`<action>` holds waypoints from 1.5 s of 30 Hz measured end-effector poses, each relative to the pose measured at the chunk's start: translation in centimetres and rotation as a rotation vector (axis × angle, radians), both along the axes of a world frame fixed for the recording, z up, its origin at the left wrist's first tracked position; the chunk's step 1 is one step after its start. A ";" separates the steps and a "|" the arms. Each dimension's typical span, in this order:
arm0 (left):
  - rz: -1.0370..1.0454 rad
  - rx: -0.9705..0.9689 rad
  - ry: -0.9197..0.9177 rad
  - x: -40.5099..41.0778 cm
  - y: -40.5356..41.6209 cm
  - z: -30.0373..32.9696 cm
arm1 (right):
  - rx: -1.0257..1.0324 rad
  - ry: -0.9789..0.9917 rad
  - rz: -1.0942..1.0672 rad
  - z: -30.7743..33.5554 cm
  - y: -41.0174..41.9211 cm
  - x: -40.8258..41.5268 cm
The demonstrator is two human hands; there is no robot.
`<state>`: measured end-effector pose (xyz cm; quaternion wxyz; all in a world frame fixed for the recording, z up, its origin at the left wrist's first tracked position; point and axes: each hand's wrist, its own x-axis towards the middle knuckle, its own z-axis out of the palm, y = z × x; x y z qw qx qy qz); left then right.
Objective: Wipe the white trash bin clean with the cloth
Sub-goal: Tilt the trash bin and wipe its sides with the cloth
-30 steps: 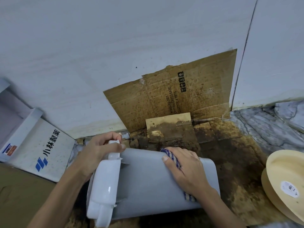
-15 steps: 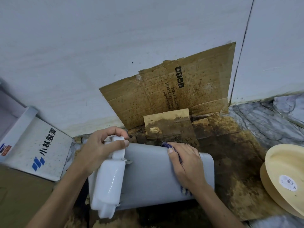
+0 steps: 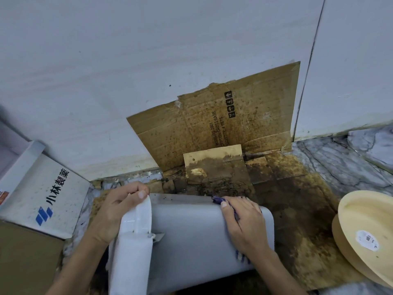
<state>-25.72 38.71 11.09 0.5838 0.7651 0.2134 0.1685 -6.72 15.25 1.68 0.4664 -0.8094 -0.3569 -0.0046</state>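
stained cardboard point(image 3: 214, 133); cloth point(image 3: 218, 199) mostly under right hand point(image 3: 244, 224)

White trash bin point(image 3: 191, 241) at lower centre; blue-and-white striped cloth point(image 3: 241, 256) on it; brown stained cardboard point(image 3: 212, 128) at centre; cream-yellow disc point(image 3: 368, 226) at right.

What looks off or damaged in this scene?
The cardboard against the wall and across the floor is soaked with dark brown stains and speckled, crumbling near the white trash bin. The bin lies on its side rather than upright.
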 end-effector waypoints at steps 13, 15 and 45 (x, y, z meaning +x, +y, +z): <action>-0.112 0.688 -0.017 3.6 -3.3 4.2 | 0.191 0.215 -0.045 -0.6 0.7 0.4; -0.148 0.737 0.015 4.4 -3.8 3.3 | 0.204 0.309 -0.026 -0.8 1.2 0.1; 0.202 0.309 0.395 1.2 -6.0 -1.6 | 0.278 0.643 -0.175 -3.0 1.7 -4.2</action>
